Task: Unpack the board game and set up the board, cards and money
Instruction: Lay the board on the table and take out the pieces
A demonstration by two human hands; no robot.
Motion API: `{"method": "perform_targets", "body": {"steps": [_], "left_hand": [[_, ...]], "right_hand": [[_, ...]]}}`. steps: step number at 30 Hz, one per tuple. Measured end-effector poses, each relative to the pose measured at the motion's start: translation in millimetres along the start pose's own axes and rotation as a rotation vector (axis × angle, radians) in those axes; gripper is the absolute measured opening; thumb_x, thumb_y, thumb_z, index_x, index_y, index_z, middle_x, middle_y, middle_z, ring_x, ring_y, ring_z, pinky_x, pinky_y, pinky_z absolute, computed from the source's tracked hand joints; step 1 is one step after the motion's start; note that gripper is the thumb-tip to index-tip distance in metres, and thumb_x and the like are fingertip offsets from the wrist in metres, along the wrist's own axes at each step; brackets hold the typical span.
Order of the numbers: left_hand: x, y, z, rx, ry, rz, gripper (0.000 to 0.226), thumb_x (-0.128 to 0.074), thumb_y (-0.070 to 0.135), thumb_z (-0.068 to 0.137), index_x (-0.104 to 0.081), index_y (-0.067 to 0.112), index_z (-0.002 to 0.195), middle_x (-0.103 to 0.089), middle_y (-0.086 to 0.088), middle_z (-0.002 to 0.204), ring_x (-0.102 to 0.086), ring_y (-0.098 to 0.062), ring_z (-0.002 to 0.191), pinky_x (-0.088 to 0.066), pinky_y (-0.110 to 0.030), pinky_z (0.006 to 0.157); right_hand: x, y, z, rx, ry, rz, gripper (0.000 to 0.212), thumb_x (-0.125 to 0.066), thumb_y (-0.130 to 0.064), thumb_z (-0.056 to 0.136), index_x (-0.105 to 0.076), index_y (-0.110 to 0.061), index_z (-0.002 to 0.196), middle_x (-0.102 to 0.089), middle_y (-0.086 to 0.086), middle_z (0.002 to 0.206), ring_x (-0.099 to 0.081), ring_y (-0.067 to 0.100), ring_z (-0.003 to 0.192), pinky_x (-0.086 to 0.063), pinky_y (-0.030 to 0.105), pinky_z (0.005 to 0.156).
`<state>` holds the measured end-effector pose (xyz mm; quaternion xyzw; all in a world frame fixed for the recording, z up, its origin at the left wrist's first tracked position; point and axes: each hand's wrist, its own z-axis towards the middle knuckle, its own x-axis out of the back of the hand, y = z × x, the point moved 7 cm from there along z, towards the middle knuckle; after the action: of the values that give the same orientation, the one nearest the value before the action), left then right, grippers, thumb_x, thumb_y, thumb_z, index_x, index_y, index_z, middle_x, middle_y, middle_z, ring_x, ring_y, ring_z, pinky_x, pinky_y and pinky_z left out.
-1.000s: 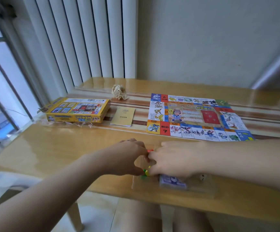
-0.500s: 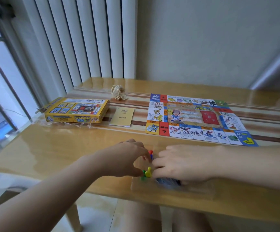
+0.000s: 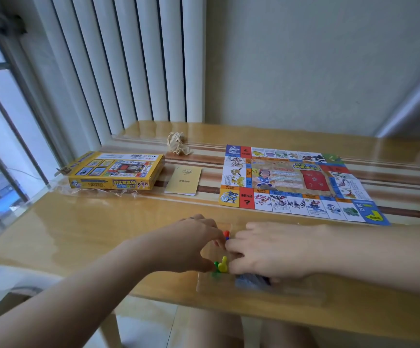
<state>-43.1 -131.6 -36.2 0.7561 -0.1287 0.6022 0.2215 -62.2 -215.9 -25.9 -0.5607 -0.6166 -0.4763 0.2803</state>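
Note:
A clear plastic packet (image 3: 210,281) lies near the table's front edge. Inside it are small pawns, yellow (image 3: 223,264), green (image 3: 215,268) and red (image 3: 226,233), and a blue stack of cards (image 3: 250,283). My left hand (image 3: 191,244) pinches the packet's left end. My right hand (image 3: 271,249) lies over the packet, its fingertips pinching the plastic against the left hand's, and it hides most of the cards. The game board (image 3: 297,204) lies unfolded at the far right with a red card stack (image 3: 314,180) on its centre.
The yellow game box (image 3: 118,170) sits at the far left on crumpled clear wrap (image 3: 98,193). A yellow booklet (image 3: 183,180) lies between box and board. A crumpled paper ball (image 3: 177,146) is behind it. Window railing stands left, blinds and wall behind.
My right hand has slid lower over the card stack. The yellow and green pawns have come into view between my two hands. Box, booklet and board have not moved.

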Motion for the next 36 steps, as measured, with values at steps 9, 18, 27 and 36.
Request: {"method": "perform_targets", "body": {"steps": [9,18,27,36], "left_hand": [[0,0,1,0.0,-0.002,-0.013,0.048,-0.065,0.038,0.086,-0.049,0.031,0.131,-0.049,0.01,0.128,-0.039,-0.011,0.117,-0.036,-0.027,0.102],[0,0,0,0.009,-0.014,-0.009,0.049,-0.064,0.038,0.086,-0.048,0.03,0.132,-0.048,0.01,0.129,-0.038,-0.01,0.118,-0.037,-0.029,0.102],[2,0,2,0.005,-0.02,-0.014,0.046,-0.063,0.039,0.087,-0.05,0.034,0.13,-0.047,0.012,0.13,-0.037,-0.009,0.119,-0.035,-0.024,0.099],[1,2,1,0.009,-0.031,-0.007,0.047,-0.064,0.039,0.086,-0.048,0.035,0.131,-0.047,0.012,0.131,-0.038,-0.009,0.119,-0.036,-0.026,0.101]], "right_hand": [[1,6,-2,-0.028,-0.07,0.013,0.05,-0.07,-0.019,0.08,-0.052,-0.026,0.126,-0.043,0.007,0.121,-0.042,0.023,0.107,-0.025,0.033,0.078],[0,1,1,0.01,-0.123,-0.042,0.03,-0.07,-0.021,0.077,-0.062,-0.022,0.107,-0.043,0.002,0.107,-0.043,0.023,0.104,-0.032,0.036,0.08],[-2,-1,-4,0.084,-0.104,-0.071,0.013,-0.061,-0.015,0.083,-0.055,-0.018,0.093,-0.062,-0.001,0.089,-0.045,0.022,0.09,-0.037,0.035,0.078],[-4,-8,0,0.046,-0.15,-0.005,0.016,-0.051,-0.012,0.091,-0.052,-0.012,0.107,-0.061,0.008,0.092,-0.056,0.03,0.089,-0.047,0.041,0.079]]}}
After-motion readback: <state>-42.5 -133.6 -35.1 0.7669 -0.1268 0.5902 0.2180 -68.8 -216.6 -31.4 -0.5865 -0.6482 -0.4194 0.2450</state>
